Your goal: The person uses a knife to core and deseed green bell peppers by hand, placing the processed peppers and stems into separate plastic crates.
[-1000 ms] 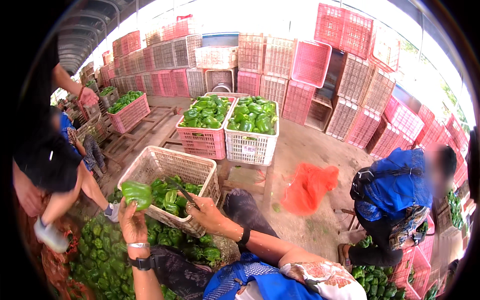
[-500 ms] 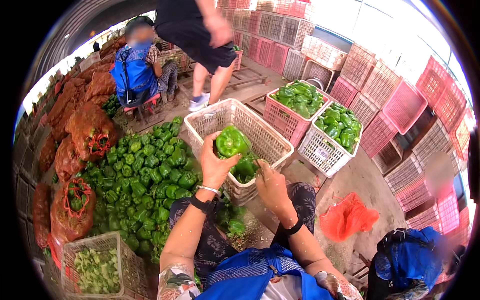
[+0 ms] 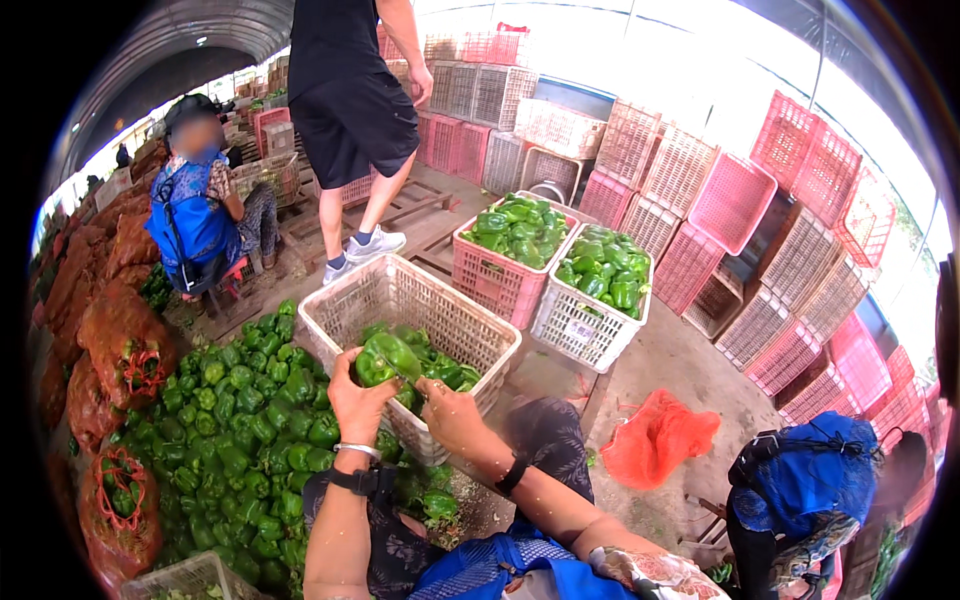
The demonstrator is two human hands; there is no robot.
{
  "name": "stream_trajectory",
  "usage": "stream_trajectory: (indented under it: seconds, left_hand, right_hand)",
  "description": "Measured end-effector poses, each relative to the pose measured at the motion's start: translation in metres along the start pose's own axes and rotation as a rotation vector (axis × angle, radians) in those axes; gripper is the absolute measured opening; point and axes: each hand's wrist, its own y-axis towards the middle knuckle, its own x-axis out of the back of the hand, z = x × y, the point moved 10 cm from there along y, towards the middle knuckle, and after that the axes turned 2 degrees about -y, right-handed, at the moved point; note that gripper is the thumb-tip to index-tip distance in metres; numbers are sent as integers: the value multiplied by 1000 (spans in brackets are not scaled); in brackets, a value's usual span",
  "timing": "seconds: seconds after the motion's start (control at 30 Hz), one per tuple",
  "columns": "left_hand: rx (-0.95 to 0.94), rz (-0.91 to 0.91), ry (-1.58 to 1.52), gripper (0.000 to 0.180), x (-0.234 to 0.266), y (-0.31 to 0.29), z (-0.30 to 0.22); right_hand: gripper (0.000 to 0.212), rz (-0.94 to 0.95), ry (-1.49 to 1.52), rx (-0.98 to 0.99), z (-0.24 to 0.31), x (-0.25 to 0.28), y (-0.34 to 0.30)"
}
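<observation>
My left hand (image 3: 357, 402) is closed around a green bell pepper (image 3: 386, 360), held over the near side of a whitish plastic crate (image 3: 470, 330). My right hand (image 3: 452, 408) is closed, its fingertips against the pepper's right side. A thin blade, seemingly a small knife (image 3: 406, 377), shows between the right fingers and the pepper; its handle is hidden in the hand. More green peppers (image 3: 440, 368) lie inside the crate. To its left spreads a large heap of loose green peppers (image 3: 245, 430) on the ground.
Two crates full of peppers, one pink (image 3: 495, 275) and one white (image 3: 575, 325), stand beyond. A red mesh bag (image 3: 658, 440) lies at right. Filled sacks (image 3: 125, 335) line the left. A standing person (image 3: 350, 130) and two others in blue are nearby. Stacked crates (image 3: 650, 150) rise behind.
The view has swung to the right. The pepper has tilted in my left hand, and my right hand has come up against it. The standing person has shifted beyond the crate.
</observation>
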Motion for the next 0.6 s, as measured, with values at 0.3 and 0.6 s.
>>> stream_trajectory:
  seconds: [0.3,0.6]
  left_hand:
    - [230,90,-411,49,13,-2,13]
    - [291,221,-488,51,9,-10,16]
  right_hand:
    - [35,40,58,72,-5,-6,-16]
    - [55,40,456,-91,8,26,14]
